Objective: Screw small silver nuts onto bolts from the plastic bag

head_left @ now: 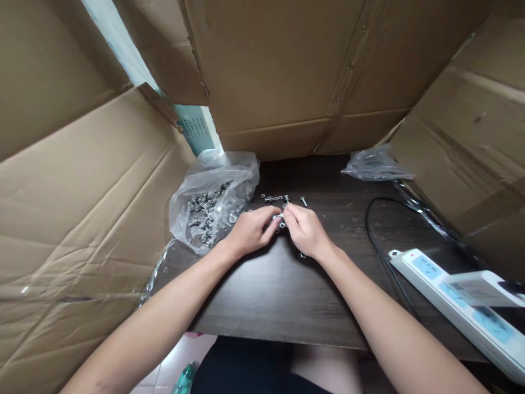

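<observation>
My left hand [255,229] and my right hand [305,227] meet over the middle of the dark table. Between their fingertips is a small shiny metal piece, apparently a bolt [279,216], pinched from both sides. Fingers cover much of it, so whether a nut sits on it is hard to tell. Just beyond the hands lie several loose bolts and nuts, among them a single bolt [304,201] to the right and a nut [263,195] to the left. Left of my left hand, a clear plastic bag [180,210] gapes with many metal bolts [205,208] inside.
Cardboard walls [287,71] enclose the table [262,295] at the back and sides. A folded clear plastic bag [375,164] lies at the back right. A black cable [371,235] curves toward a white power strip [447,306] with a plugged-in adapter [479,287] at the right.
</observation>
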